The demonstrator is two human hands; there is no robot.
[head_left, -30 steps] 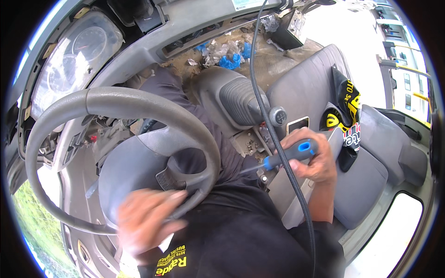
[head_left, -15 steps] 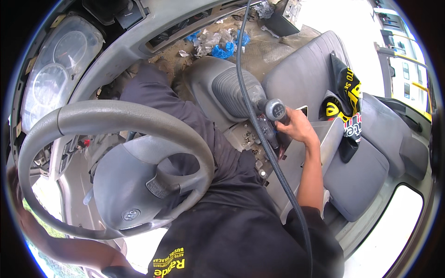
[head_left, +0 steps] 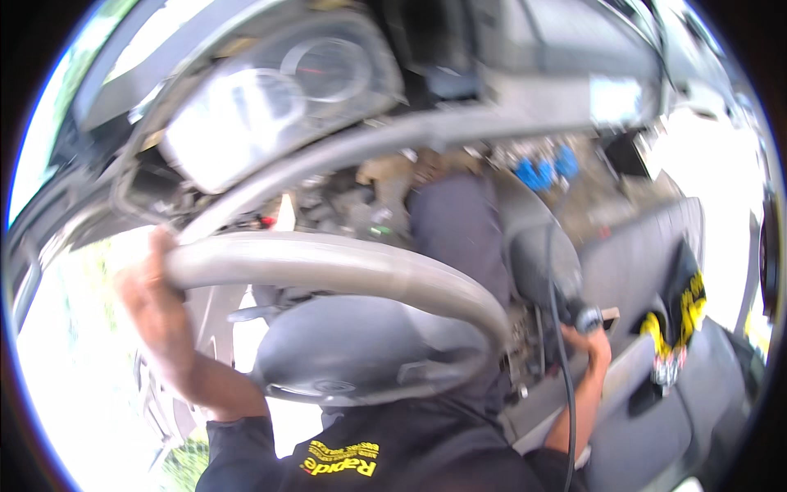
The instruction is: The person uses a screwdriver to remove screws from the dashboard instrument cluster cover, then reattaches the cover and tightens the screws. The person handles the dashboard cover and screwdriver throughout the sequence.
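The grey steering wheel (head_left: 328,261) fills the middle left, its hub (head_left: 352,348) below the rim. My left hand (head_left: 152,283) is closed round the left side of the rim, somewhat blurred. To the right, the gear lever (head_left: 545,266) rises from its dark ribbed boot and ends in a round knob (head_left: 588,318). My right hand (head_left: 597,344) is closed at this knob from behind; motion blur smears its fingers. A black cable (head_left: 566,369) hangs in front of the lever, beside my right hand. My leg (head_left: 455,234) extends forward under the wheel.
The instrument cluster (head_left: 270,102) lies beyond the wheel. Blue and pale crumpled litter (head_left: 537,172) covers the passenger floor. Grey seats (head_left: 648,246) stand at the right, with a black-and-yellow cloth or bag (head_left: 684,299) over one. A dark box (head_left: 627,156) sits near the far door opening.
The view has swung up and left, bringing more of the dashboard in. My left hand, earlier out of sight at the left edge, now shows on the wheel rim. My right hand stays at the knob.
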